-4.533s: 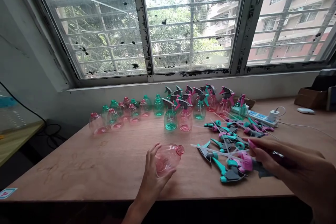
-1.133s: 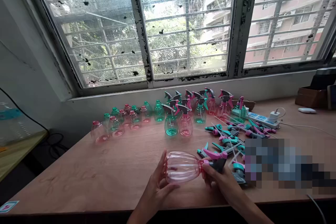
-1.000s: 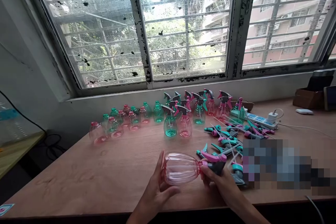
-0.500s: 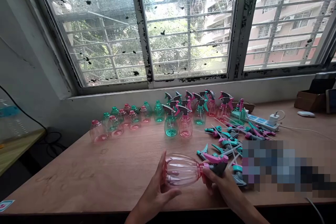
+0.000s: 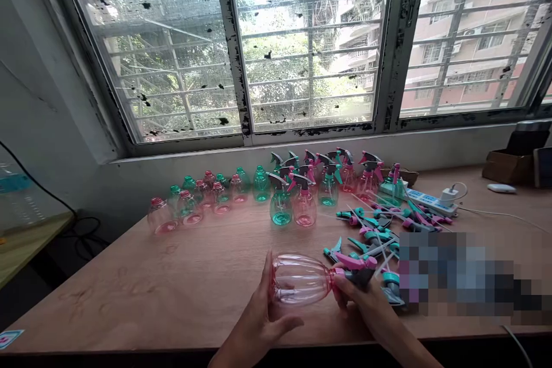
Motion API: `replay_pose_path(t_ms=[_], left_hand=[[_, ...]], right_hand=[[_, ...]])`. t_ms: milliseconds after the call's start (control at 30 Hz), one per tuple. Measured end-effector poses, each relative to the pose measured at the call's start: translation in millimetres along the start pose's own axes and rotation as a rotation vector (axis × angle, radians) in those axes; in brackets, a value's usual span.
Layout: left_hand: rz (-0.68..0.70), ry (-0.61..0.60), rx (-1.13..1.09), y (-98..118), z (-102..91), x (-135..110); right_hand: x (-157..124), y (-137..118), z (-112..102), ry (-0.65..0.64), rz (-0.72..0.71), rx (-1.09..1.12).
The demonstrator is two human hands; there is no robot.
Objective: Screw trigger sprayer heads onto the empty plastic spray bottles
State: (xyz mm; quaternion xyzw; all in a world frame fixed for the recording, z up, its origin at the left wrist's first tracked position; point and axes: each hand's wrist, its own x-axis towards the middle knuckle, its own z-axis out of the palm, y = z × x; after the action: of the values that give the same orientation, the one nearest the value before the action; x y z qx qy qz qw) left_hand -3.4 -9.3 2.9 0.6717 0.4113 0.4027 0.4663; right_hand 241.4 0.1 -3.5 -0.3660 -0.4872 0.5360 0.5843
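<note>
A clear pink spray bottle (image 5: 302,280) lies sideways between my hands, above the near part of the table. My left hand (image 5: 266,313) supports its base, with the fingers behind the base and the thumb stretched out below. At the neck, my right hand (image 5: 360,296) has its fingers closed around the pink collar of the trigger sprayer (image 5: 356,267), a pink and black head seated on the bottle's mouth. Loose trigger sprayers (image 5: 379,236) in teal, pink and grey lie in a pile just beyond my right hand.
Pink and green bottles without heads (image 5: 187,207) stand at the back left. Several bottles with sprayers (image 5: 304,207) stand at the back middle. A power strip (image 5: 429,201), a white mouse (image 5: 501,188) and a cardboard box (image 5: 509,168) are at the right. A blurred patch covers the right front.
The bottle stays almost in place between my hands. My left hand has shifted very slightly to the right, its thumb a little further along under the bottle.
</note>
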Motion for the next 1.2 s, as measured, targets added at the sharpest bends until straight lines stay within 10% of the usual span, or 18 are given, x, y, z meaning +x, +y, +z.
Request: replay_pose_path(t_ms=[667, 1000, 1200], left_hand=[[0.050, -0.047, -0.215, 1, 0.8, 3], [0.014, 0.088, 0.072, 4, 0.9, 1], [0.025, -0.021, -0.189, 12, 3.9, 4]], right_hand=[[0, 6, -2, -0.045, 0.002, 0.023], [0, 2, -4, -0.069, 0.038, 0.013], [1, 3, -1, -0.088, 0.018, -0.017]])
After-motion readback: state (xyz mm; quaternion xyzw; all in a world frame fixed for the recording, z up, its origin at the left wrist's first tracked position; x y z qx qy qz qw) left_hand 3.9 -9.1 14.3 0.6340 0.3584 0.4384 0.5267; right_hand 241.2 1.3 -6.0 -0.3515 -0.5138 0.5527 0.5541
